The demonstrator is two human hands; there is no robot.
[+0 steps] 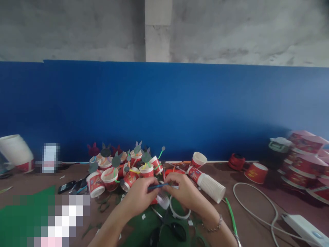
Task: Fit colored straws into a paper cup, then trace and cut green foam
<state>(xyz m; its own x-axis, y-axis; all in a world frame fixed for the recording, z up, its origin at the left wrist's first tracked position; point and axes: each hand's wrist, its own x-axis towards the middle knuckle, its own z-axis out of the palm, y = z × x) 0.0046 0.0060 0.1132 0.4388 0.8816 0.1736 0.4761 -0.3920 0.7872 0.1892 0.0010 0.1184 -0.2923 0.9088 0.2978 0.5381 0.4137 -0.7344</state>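
My left hand (140, 196) and my right hand (183, 190) meet over the brown table, both closed in a pinch on a thin blue straw (158, 186) held level between them. Under the hands a red paper cup (160, 199) lies on its side, partly hidden by my fingers. Just behind them stands a heap of red-and-white paper cups (113, 173) fitted with grey paper ears and coloured straws. Black scissors (174, 229) and a white ring (180, 212) lie on green felt (144, 230) below my wrists.
A sideways stack of white cups (209, 185) lies to the right, with a lone red cup (256, 172) and a pile of red bowls (305, 161) further right. A white cable (257, 212) and power strip (305, 228) lie front right. A blue wall panel (164, 109) backs the table.
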